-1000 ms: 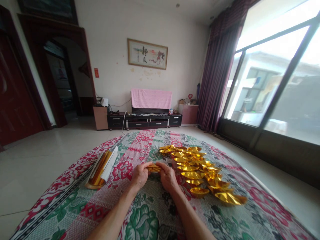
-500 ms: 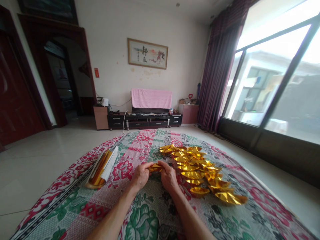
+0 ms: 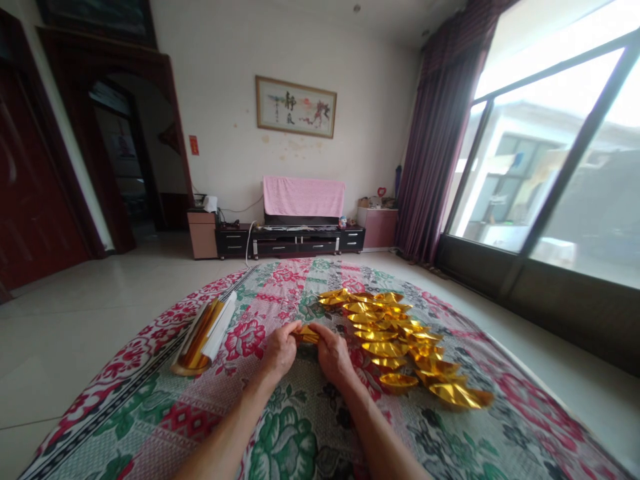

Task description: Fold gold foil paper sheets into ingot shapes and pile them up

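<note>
Between my two hands is a small piece of folded gold foil paper point(image 3: 307, 335), pinched at both ends just above the patterned cloth. My left hand point(image 3: 281, 348) has its thumb and fingers closed on the left end. On the opposite end, my right hand point(image 3: 332, 352) grips with the thumb on top and the fingers curled under. Part of the paper is hidden by the fingers. To the right stand several boat-shaped gold paper ingots point(image 3: 383, 350) in slanting rows. At the left lies a curled stack of gold and white paper sheets point(image 3: 207, 333).
A floral cloth point(image 3: 287, 440) in red, green and grey covers the rounded surface under my hands. Beyond it, a low black TV cabinet point(image 3: 285, 248) carries a screen draped with a pink cloth point(image 3: 303, 197). A purple curtain point(image 3: 430, 147) and large windows are on the right.
Both hands have shifted slightly to the left with the gold paper, and its visible part is tilted a little differently. The ingots and the paper stack have stayed in place.
</note>
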The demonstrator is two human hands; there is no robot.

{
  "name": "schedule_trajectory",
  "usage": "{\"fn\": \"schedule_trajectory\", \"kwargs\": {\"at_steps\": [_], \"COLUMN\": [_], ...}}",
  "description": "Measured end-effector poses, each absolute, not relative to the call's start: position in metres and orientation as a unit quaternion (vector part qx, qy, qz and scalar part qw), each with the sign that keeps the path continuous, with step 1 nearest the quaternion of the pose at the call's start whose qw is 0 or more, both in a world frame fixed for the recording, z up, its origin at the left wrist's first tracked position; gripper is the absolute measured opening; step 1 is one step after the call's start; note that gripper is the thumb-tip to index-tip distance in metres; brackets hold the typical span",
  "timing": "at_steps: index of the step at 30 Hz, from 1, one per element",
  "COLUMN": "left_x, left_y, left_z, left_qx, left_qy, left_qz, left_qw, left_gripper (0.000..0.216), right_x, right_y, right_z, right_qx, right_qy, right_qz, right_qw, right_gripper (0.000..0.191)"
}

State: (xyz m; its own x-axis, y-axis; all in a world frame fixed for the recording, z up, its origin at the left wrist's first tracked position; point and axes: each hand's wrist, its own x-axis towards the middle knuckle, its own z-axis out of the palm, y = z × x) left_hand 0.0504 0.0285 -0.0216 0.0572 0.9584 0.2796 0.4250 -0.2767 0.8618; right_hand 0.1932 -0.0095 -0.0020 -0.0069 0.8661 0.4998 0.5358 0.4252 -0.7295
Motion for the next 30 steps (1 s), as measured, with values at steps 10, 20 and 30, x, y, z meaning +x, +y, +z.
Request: {"fn": "schedule_trajectory", "kwargs": {"at_steps": [10,20,30], "left_x": [0.0506,0.0489,0.0476], "left_y": [0.0251,0.0259,0.0297], "left_z": [-0.0165,-0.0176,-0.0225], "left_qx": [0.646,0.657,0.668], "left_qy": [0.525,0.539,0.535], "left_qz": [0.458,0.437,0.432], "left_qw": [0.311,0.294,0.284], "left_gripper": [0.05,0.044,0.046], "right_x": [0.192,0.1946,0.1938], "right_y": [-0.0099,-0.0068,-0.0084], "right_z": [-0.0003,-0.005,-0.0022], "right_qx": [-0.529,-0.523,-0.524], "right_qy": [-0.666,-0.673,-0.68], "right_qz": [0.169,0.169,0.175], "right_qw": [0.499,0.496,0.482], "right_gripper": [0.042,0.039,0.04]}}
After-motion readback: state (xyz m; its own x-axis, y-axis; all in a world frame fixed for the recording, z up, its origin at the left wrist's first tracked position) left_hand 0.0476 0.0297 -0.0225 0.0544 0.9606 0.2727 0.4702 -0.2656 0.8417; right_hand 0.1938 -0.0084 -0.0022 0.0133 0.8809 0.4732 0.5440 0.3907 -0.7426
